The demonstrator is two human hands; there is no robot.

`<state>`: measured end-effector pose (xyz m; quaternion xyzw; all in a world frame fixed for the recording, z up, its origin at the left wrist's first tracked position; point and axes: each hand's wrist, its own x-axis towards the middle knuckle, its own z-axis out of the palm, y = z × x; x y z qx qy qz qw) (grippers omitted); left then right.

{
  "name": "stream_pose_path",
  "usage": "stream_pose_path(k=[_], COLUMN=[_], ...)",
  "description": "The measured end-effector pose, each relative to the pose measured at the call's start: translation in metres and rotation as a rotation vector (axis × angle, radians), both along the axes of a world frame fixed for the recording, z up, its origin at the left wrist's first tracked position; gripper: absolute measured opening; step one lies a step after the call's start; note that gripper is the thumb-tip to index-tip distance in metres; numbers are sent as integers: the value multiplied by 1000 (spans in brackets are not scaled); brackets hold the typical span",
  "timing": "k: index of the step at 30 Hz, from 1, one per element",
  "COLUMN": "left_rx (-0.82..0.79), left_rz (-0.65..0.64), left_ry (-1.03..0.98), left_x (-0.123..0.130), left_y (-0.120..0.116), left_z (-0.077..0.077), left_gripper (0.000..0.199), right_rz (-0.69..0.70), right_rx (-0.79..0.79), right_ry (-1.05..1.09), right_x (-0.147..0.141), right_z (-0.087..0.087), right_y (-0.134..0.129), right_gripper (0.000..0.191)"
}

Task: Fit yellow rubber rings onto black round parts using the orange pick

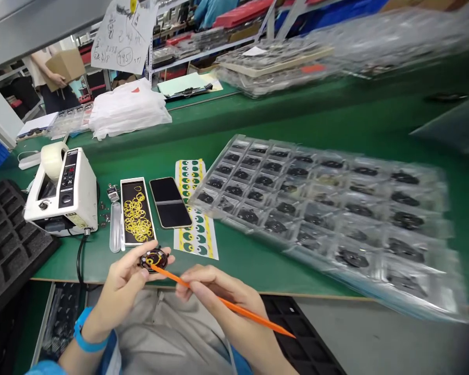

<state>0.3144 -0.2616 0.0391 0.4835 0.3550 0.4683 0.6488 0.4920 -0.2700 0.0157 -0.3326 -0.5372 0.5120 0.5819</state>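
Observation:
Between the fingers and thumb of my left hand (127,273) is a small round black part (159,256) with yellow on its face. My right hand (222,297) grips a long, thin orange plastic stick (250,314), pointed at its near end. The stick's far tip rests on or just above the round part; I cannot tell which. Just beyond my left hand stands a white box (122,208) holding many thin yellow rings (138,216). A smartphone (171,203) lies to the right of it, partly over a sheet of green and yellow stickers (197,234).
A large clear compartment tray (234,208) with black round parts covers the right side. At left stand a white tape dispenser (82,182) and a black foam tray (8,234). A small metal counter (112,192) sits near the box. Behind, a person holds a carton (68,65).

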Motion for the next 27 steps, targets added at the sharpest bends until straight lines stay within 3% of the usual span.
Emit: stream_pose_path(k=[3,7,12,15,21,27], left_rx=[-52,-139,-254,-296,-224,-131], left_rz=[-21,-38,48,103,135,137], left_ry=[-41,-89,-140,-187,-161,-128], left_x=[-1,-1,5,11,19,27], left_y=[0,1,5,5,-1,-1], left_z=[0,-3,-8,-10,-16,-22], left_gripper=[33,33,34,33,33,34], right_rz=[60,118,153,93,-397,-420], right_rx=[80,214,431,532,172,112], right_ry=[54,-25,-234,-306,-235,-195], right_x=[2,7,14,15,-2,-18], right_z=[-7,-14,-13,-12,-13,-14], right_y=[4,9,16,13,-2,0], right_gripper=[10,11,21,21,14,11])
